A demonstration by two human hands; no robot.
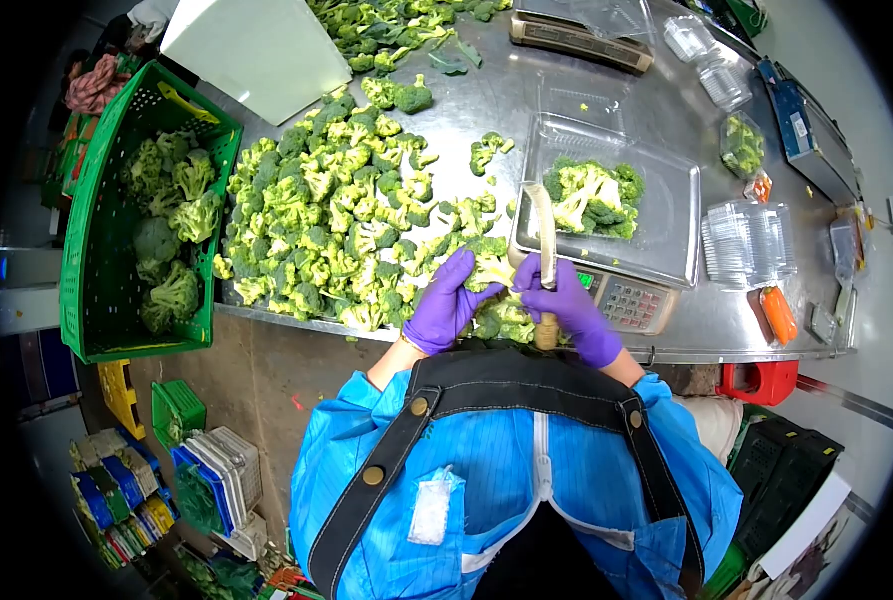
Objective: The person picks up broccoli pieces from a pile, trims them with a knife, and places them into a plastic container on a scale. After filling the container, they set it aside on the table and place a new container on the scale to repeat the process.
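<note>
My left hand [447, 303], in a purple glove, grips a piece of broccoli [493, 264] by its pale stalk. My right hand [571, 311], gloved alike, is closed around the handle of a curved knife [545, 225]. The blade points away from me, just right of that broccoli. Beyond the right hand is a weighing scale [635, 302] with a metal tray [679, 225] on top. Broccoli florets [599, 195] lie in a clear plastic container on this tray. Left of my hands spreads a large heap of cut florets [317, 205].
A green crate [87, 290] holding whole broccoli heads stands at the left. A white bin [257, 55] is tipped at the back. Stacked clear containers [749, 242], an orange-filled pack [778, 314] and a packed broccoli box [742, 145] lie at the right. A second scale [582, 42] stands farther back.
</note>
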